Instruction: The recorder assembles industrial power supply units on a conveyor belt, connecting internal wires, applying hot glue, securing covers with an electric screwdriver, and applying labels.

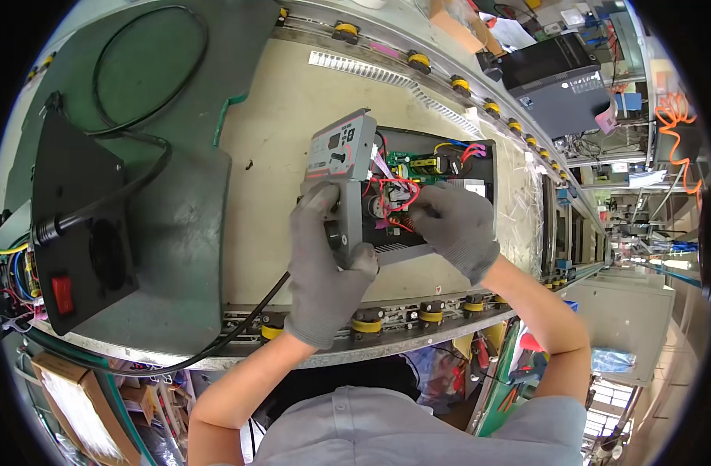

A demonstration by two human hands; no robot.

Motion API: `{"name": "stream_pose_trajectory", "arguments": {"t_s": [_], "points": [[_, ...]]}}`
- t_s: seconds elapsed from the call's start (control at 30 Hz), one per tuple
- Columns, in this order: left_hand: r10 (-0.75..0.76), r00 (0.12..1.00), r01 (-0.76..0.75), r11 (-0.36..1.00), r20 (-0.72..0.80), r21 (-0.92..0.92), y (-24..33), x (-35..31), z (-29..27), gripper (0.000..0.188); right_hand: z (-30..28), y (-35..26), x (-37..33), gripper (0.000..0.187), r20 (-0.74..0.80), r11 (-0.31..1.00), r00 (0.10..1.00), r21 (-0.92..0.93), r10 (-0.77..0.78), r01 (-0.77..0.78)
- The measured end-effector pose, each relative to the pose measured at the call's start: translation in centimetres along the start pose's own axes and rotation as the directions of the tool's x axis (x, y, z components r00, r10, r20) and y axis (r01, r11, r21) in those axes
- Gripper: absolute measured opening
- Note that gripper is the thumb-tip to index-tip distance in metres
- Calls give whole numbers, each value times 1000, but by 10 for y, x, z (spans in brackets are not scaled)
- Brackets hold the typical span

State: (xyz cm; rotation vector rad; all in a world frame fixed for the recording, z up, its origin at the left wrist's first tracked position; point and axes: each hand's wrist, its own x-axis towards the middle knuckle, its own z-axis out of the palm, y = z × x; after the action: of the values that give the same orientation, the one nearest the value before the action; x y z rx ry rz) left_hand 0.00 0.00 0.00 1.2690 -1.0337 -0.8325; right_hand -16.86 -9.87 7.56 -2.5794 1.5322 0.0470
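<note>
the left grip [324,260] clasped the grey front panel [338,146]; the right grip [455,225], its closure indiscernible, lay nearer the red wires [406,182], immediately to their right.

This is an electronics assembly workshop: yellow conveyor rollers [419,60], a coiled orange hose [672,116], an exposed circuit board [400,168].

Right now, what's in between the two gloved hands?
In the head view, part of the open box lies between the left hand and the right hand, with red wires showing inside.
</note>
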Motion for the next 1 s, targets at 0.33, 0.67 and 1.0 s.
{"name": "stream_pose_trajectory", "arguments": {"t_s": [0.33, 0.67, 1.0], "points": [[93, 994, -88, 994, -61, 68, 6, -13, 2, 67, -4, -22, -5, 18, 291, 975, 943, -190, 165, -112], [-31, 999, 33, 999, -39, 38, 8, -17, 0, 67, -2, -35, 7, 19, 441, 888, 887, -450, 136, 88], [-52, 998, 53, 998, -26, 43, 10, -18, -2, 67, 10, -28, 8, 22, 469, 868, 872, -483, 142, 119]]}}
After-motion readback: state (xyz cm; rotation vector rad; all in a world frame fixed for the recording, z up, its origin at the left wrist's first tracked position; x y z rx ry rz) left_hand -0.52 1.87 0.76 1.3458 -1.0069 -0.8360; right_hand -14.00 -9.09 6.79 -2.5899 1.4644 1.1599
